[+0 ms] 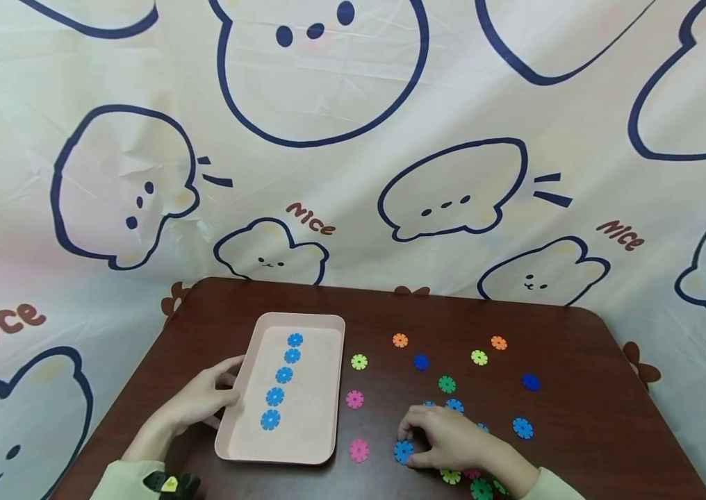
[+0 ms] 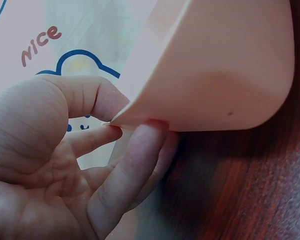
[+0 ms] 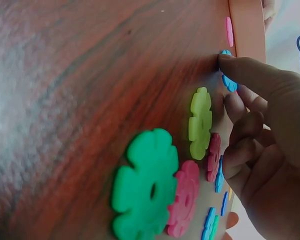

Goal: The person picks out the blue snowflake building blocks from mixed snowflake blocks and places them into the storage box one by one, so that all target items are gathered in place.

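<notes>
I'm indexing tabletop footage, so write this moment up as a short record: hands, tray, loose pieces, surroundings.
Left hand: holds the left edge of the tray
Right hand: pinches a blue piece, right of the tray
Tray contents: five blue pieces in a line
Loose on table: orange, yellow-green, pink, green, dark blue and lighter blue pieces; some partly hidden by the right hand
Backdrop: pale cloth with cartoon outlines

Tray point(image 1: 310, 389) — matt plas., table point(image 1: 379, 425) — glossy wood w/ grain.
</notes>
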A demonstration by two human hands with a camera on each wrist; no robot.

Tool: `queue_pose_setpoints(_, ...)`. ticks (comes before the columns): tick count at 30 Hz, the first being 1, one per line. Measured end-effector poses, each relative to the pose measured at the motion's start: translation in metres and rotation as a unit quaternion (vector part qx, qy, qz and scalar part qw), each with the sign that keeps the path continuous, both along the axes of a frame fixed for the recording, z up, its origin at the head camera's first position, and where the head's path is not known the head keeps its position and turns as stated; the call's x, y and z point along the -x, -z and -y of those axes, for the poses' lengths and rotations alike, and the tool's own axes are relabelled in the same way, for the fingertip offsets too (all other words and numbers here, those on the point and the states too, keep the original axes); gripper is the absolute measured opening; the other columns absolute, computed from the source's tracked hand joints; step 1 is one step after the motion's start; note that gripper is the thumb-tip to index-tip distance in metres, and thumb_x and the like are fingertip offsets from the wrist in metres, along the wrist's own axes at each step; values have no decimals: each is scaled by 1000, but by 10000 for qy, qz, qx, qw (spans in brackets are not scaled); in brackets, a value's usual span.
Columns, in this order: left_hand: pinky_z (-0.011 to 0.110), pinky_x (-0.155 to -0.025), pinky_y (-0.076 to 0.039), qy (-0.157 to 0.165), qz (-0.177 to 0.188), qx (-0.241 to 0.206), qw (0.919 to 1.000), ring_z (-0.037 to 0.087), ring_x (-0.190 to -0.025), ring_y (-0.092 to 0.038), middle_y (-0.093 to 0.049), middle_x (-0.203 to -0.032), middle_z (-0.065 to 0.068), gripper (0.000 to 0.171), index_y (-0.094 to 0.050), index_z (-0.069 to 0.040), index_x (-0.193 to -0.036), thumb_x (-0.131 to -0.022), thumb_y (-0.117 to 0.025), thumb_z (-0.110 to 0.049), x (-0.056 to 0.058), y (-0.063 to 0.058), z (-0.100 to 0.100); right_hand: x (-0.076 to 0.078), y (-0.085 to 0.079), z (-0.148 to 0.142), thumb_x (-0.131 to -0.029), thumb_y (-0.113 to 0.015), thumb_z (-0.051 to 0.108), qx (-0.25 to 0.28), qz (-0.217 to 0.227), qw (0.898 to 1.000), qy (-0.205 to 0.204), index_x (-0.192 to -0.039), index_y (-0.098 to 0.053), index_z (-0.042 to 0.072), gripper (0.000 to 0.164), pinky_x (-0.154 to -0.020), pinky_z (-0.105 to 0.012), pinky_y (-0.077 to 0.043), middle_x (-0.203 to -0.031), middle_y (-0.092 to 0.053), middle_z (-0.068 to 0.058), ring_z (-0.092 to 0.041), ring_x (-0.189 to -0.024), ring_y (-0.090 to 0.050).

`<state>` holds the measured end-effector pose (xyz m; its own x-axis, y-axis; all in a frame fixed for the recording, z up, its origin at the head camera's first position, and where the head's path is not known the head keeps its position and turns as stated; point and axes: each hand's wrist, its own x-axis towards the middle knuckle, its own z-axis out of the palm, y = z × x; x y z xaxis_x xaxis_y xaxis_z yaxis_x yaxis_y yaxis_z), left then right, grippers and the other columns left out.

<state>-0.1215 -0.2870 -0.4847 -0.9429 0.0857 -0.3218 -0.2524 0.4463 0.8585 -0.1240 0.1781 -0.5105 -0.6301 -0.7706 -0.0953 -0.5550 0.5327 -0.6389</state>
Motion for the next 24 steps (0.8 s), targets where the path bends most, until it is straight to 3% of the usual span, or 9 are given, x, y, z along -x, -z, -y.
queue_pose_setpoints(12,49,-56,-62,-8,-11,-13,10000,28,-82,-69,-57,-118,22,73,-37,-3,-158,-90,-64,-2,0,0,0,0,-1,0,-101,-69,21,659,641,9957,-99,-105,-67,25,7,-54,-19,-48,-88,-63,21,4,-56,-45)
queue_pose_setpoints(18,49,-57,-62,6,-23,12,10000,28,-82,-69,-57,-118,22,73,-37,-3,-158,-90,-65,-3,0,-1,-1,3,-4,4,-101,-68,21,1022,609,9928,-123,-102,-73,24,6,-49,-19,-47,-85,-67,19,5,-50,-42)
queue_pose_setpoints(24,49,-57,-62,-4,20,34,10000,28,-85,-68,-58,-118,22,73,-37,-2,-158,-91,-65,-4,0,-1,0,6,-12,20,-100,-70,23,1056,687,9919,153,-106,-77,23,9,-46,-20,-43,-78,-66,16,2,-47,-42)
